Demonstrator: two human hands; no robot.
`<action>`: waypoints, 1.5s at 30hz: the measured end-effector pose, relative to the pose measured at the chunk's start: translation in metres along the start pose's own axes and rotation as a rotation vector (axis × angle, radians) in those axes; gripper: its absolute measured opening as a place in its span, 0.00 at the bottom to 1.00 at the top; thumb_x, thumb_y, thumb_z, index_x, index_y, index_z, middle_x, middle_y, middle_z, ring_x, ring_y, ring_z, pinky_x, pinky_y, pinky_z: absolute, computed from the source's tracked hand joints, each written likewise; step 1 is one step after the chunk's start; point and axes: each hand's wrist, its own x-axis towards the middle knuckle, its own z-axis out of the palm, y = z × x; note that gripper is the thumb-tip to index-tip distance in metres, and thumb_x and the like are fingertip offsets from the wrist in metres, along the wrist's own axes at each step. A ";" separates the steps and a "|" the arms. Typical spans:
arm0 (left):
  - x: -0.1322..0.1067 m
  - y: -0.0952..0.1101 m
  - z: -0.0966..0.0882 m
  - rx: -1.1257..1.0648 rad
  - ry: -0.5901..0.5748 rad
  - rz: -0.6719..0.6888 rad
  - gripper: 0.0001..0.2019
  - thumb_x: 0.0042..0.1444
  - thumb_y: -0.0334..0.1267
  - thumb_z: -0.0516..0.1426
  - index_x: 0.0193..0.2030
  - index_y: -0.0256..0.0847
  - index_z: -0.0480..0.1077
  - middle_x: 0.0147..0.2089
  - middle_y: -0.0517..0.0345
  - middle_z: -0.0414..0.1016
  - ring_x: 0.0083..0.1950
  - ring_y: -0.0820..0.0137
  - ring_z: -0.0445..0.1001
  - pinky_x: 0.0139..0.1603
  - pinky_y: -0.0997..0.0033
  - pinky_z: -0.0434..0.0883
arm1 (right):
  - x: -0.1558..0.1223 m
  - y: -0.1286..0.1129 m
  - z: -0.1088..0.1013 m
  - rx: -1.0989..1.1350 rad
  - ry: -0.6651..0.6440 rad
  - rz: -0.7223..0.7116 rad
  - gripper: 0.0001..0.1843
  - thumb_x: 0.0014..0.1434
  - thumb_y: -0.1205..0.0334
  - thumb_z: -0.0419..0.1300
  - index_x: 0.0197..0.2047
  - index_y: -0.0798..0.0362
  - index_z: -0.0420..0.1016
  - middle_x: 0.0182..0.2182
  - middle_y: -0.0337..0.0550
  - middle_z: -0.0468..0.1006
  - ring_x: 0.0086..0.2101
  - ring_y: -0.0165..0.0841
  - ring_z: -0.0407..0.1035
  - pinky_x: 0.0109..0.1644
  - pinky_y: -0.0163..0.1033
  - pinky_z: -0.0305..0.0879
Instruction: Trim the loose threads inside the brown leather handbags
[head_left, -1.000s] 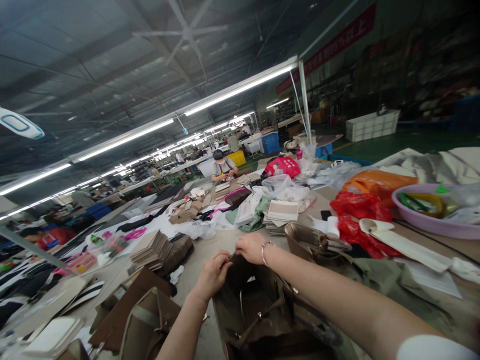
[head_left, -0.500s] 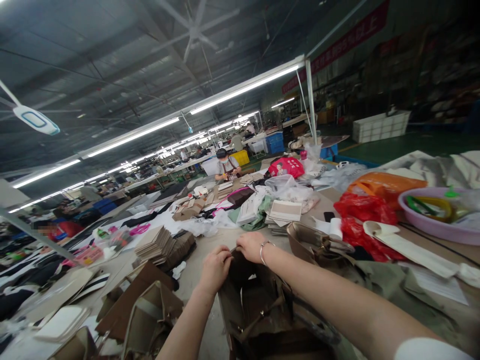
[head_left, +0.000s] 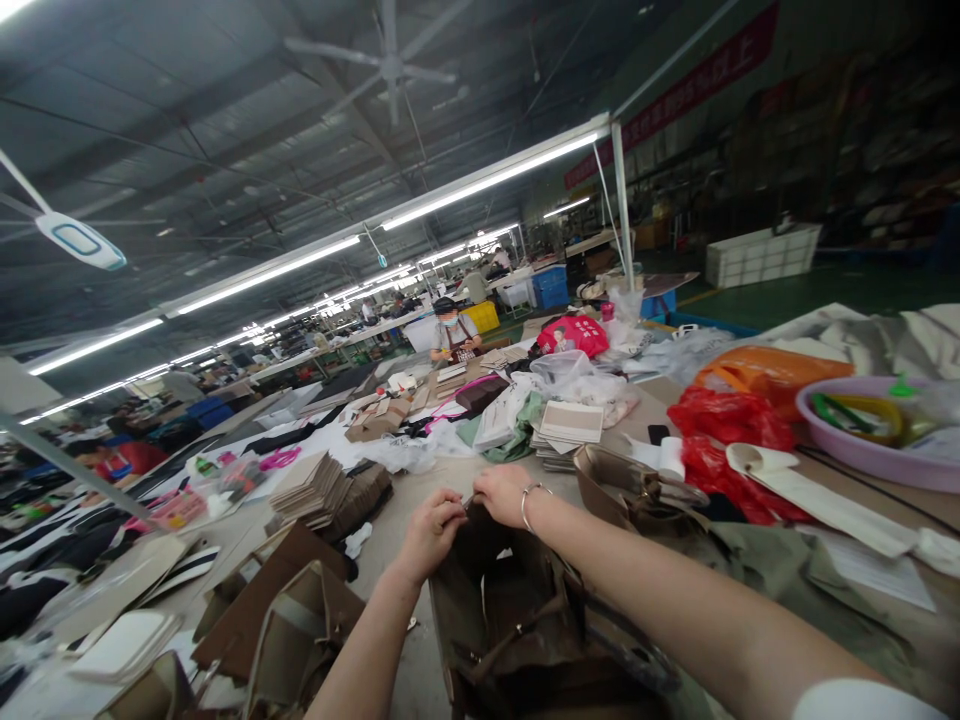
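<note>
Two bare hands are working at the far rim of an open dark brown bag (head_left: 517, 650), which is standing on the near edge of a crowded worktop (head_left: 431, 485), directly in front of the wearer. The left hand (head_left: 433, 530) is pinching the rim, its thumb and fingertips pressed together; the right hand (head_left: 502, 495) is gripping the same edge just beside it, fingers curled over. A silver bracelet (head_left: 527, 508) is circling the right wrist. What lies between the fingertips is too small to make out.

To the left, brown bag pieces (head_left: 289, 635) are leaning near the left forearm, with a stack of tan panels (head_left: 304, 490) rising behind them. To the right, another brown bag (head_left: 600, 488) is resting near the right forearm, and grey-green fabric (head_left: 787, 570) is spreading beyond it. A pile of pale cards (head_left: 571, 420) is sitting past the hands. Farther right, a red plastic bag (head_left: 731, 415) is lying near a lilac basin (head_left: 885, 474). Across the worktop, a masked co-worker (head_left: 455, 340) in an apron is sitting with hands raised in front, beneath rows of lit tubes (head_left: 495, 180).
</note>
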 end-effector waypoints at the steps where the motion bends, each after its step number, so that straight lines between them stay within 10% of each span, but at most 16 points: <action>1: 0.000 0.001 0.000 -0.005 -0.003 0.002 0.07 0.51 0.28 0.54 0.28 0.39 0.71 0.38 0.55 0.70 0.41 0.71 0.69 0.42 0.72 0.67 | 0.000 0.000 0.000 0.001 0.000 0.001 0.15 0.60 0.55 0.48 0.37 0.49 0.74 0.36 0.44 0.76 0.38 0.36 0.69 0.38 0.37 0.62; 24: -0.007 0.004 0.003 0.001 0.085 -0.054 0.06 0.51 0.27 0.51 0.29 0.40 0.66 0.34 0.57 0.72 0.37 0.72 0.70 0.40 0.73 0.67 | -0.005 0.013 -0.002 0.058 0.033 -0.231 0.19 0.56 0.54 0.52 0.50 0.48 0.70 0.41 0.44 0.75 0.41 0.36 0.68 0.42 0.38 0.61; 45: -0.003 0.001 0.002 -0.012 -0.023 -0.310 0.13 0.46 0.39 0.60 0.40 0.39 0.71 0.33 0.56 0.77 0.34 0.68 0.74 0.36 0.70 0.68 | 0.018 0.009 0.004 0.001 -0.068 -0.224 0.13 0.58 0.53 0.51 0.37 0.47 0.76 0.36 0.39 0.76 0.38 0.33 0.69 0.36 0.34 0.61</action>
